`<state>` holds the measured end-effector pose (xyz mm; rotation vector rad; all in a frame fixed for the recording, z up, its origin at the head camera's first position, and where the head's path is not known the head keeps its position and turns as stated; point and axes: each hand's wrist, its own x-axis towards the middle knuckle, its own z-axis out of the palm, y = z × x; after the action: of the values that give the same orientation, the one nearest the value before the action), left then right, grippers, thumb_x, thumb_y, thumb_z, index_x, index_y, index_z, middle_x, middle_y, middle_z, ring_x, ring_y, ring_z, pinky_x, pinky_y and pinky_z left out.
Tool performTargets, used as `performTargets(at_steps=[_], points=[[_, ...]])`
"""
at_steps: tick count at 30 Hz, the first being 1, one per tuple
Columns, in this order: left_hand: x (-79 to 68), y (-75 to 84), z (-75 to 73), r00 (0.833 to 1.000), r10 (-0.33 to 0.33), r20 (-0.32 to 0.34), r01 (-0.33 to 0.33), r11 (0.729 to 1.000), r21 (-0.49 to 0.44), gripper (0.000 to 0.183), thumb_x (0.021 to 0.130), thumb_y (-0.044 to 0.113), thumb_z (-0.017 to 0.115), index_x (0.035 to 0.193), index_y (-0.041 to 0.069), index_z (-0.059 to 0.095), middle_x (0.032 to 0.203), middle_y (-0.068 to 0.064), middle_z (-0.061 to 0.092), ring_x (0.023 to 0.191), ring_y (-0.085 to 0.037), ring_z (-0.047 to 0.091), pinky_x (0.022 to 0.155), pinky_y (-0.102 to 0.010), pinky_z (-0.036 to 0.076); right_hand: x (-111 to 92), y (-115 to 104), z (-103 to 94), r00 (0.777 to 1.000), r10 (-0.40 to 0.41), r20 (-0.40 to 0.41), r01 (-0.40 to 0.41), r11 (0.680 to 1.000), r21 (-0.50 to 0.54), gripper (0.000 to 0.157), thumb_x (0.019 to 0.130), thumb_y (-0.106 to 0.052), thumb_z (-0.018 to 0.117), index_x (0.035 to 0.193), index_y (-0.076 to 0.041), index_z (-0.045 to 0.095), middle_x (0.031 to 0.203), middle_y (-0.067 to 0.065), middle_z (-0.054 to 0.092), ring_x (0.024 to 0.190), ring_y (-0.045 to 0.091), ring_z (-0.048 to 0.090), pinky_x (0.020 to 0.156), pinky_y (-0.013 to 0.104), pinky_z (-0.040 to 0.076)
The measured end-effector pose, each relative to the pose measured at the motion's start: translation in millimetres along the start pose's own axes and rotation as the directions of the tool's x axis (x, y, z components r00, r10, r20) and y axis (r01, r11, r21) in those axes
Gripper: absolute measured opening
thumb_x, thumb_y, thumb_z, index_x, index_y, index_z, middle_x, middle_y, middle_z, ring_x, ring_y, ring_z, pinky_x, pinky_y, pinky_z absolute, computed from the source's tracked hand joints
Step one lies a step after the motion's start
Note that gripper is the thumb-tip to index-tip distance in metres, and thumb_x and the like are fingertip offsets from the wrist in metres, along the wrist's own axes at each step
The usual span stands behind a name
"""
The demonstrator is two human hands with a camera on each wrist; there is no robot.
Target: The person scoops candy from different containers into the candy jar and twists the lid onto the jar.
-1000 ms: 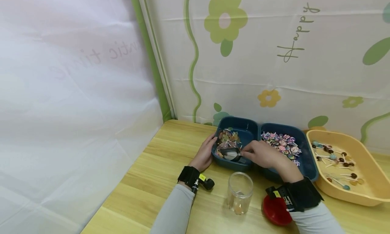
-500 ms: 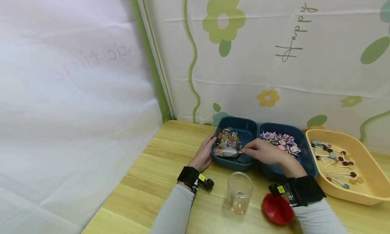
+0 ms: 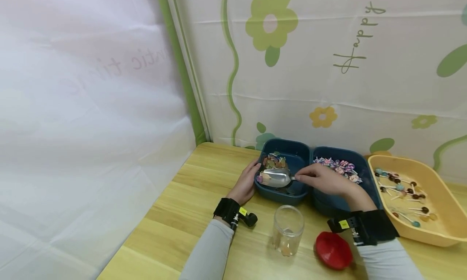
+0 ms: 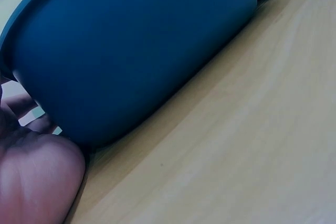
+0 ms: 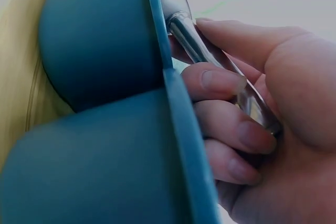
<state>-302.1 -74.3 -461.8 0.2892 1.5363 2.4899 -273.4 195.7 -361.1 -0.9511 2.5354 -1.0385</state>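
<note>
My right hand (image 3: 324, 182) curls its fingers round the handle of a metal scoop (image 3: 276, 177). The scoop lies level over the left blue bin (image 3: 280, 197), with a few light and purple pieces at its front end. Beneath it are small brown and orange pieces and lollipops (image 3: 273, 161). In the right wrist view, the scoop's handle (image 5: 191, 40) runs into the palm beside the bin rims. My left hand (image 3: 245, 185) holds the left bin by its left side at the rim. Part of that hand shows in the left wrist view, next to the bin wall (image 4: 126, 51).
A clear jar (image 3: 288, 231) with a few pieces at its bottom stands in front of the bins. Right of it lies a red lid (image 3: 333, 251). A second blue bin (image 3: 369, 191) holds swirled lollipops; a yellow tray (image 3: 446, 225) with lollipops stands at the far right.
The scoop has risen out of the candy pile and levelled, now carrying pieces. My right hand has shifted slightly right and up; my left hand stays on the bin.
</note>
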Motion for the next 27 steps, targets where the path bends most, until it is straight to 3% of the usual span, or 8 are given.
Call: performTargets(at_steps=[6, 9, 11, 13, 16, 19, 24, 27], points=[[-1.1, 1.2, 0.9, 1.000, -0.015, -0.006, 0.015, 1.000, -0.006, 0.048, 0.114, 0.020, 0.034, 0.160, 0.007, 0.032, 0.166, -0.011, 0.032, 0.152, -0.021, 0.028, 0.121, -0.034, 0.028, -2, 9, -1.1, 1.000, 0.001, -0.029, 0.000, 1.000, 0.015, 0.028, 0.107, -0.014, 0.054, 0.124, 0.002, 0.070, 0.119, 0.016, 0.069, 0.100, 0.029, 0.061, 0.082, 0.029, 0.054], [-1.1, 1.9, 1.1, 0.999, -0.029, -0.020, 0.029, 0.999, -0.016, 0.048, 0.114, 0.019, 0.035, 0.160, 0.008, 0.033, 0.164, -0.011, 0.034, 0.127, -0.011, 0.049, 0.103, -0.023, 0.040, -2, 13, -1.7, 0.999, -0.008, -0.045, 0.010, 1.000, 0.027, 0.028, 0.107, -0.014, 0.054, 0.124, 0.002, 0.071, 0.116, 0.014, 0.069, 0.097, 0.024, 0.060, 0.080, 0.028, 0.053], [-0.6, 2.2, 1.1, 0.999, -0.031, -0.024, 0.031, 0.999, -0.016, 0.048, 0.114, 0.019, 0.036, 0.160, 0.007, 0.033, 0.163, -0.013, 0.035, 0.106, -0.006, 0.050, 0.091, -0.020, 0.040, -3, 15, -2.4, 0.998, -0.010, -0.058, 0.013, 0.999, 0.041, 0.028, 0.107, -0.014, 0.055, 0.123, 0.002, 0.071, 0.107, 0.012, 0.067, 0.090, 0.019, 0.057, 0.074, 0.027, 0.051], [-0.1, 2.5, 1.1, 0.999, -0.033, -0.026, 0.033, 0.999, -0.007, 0.048, 0.113, 0.019, 0.036, 0.159, 0.006, 0.034, 0.162, -0.014, 0.035, 0.097, -0.006, 0.046, 0.088, -0.022, 0.038, -3, 16, -3.7, 0.998, -0.011, -0.065, 0.015, 0.998, 0.060, 0.027, 0.107, -0.014, 0.055, 0.123, 0.001, 0.071, 0.097, 0.011, 0.064, 0.081, 0.019, 0.054, 0.068, 0.027, 0.049], [0.0, 2.0, 0.6, 0.999, -0.027, -0.019, 0.028, 0.999, 0.025, 0.049, 0.113, 0.021, 0.037, 0.160, 0.007, 0.033, 0.163, -0.015, 0.032, 0.119, -0.009, 0.048, 0.104, -0.027, 0.039, -5, 16, -7.0, 0.997, -0.008, -0.075, 0.014, 0.996, 0.083, 0.027, 0.107, -0.015, 0.056, 0.121, 0.001, 0.071, 0.081, 0.012, 0.055, 0.066, 0.024, 0.052, 0.058, 0.027, 0.045], [-0.6, 1.8, 0.4, 1.000, -0.016, 0.002, 0.015, 0.999, 0.037, 0.049, 0.114, 0.023, 0.035, 0.160, 0.009, 0.033, 0.166, -0.013, 0.030, 0.144, -0.016, 0.037, 0.120, -0.035, 0.030, -9, 15, -11.6, 0.996, -0.006, -0.088, 0.016, 0.994, 0.105, 0.028, 0.107, -0.016, 0.055, 0.122, 0.002, 0.071, 0.083, 0.015, 0.055, 0.063, 0.026, 0.054, 0.057, 0.028, 0.045], [-2.1, 1.1, 0.3, 1.000, -0.007, 0.014, 0.007, 1.000, 0.016, 0.049, 0.114, 0.024, 0.035, 0.160, 0.010, 0.032, 0.164, -0.010, 0.033, 0.152, -0.024, 0.029, 0.123, -0.043, 0.025, -17, 10, -20.6, 0.993, 0.014, -0.120, -0.001, 0.994, 0.106, 0.030, 0.108, -0.021, 0.055, 0.123, -0.001, 0.072, 0.090, 0.014, 0.057, 0.069, 0.021, 0.058, 0.060, 0.029, 0.047], [-3.4, 1.2, 0.5, 1.000, -0.018, 0.006, 0.018, 1.000, 0.008, 0.049, 0.114, 0.024, 0.036, 0.160, 0.011, 0.033, 0.164, -0.009, 0.033, 0.151, -0.026, 0.030, 0.123, -0.044, 0.026, -23, 5, -28.2, 0.991, 0.005, -0.131, 0.007, 0.995, 0.095, 0.028, 0.108, -0.023, 0.055, 0.121, -0.006, 0.073, 0.080, 0.010, 0.055, 0.065, 0.025, 0.055, 0.056, 0.030, 0.045]])
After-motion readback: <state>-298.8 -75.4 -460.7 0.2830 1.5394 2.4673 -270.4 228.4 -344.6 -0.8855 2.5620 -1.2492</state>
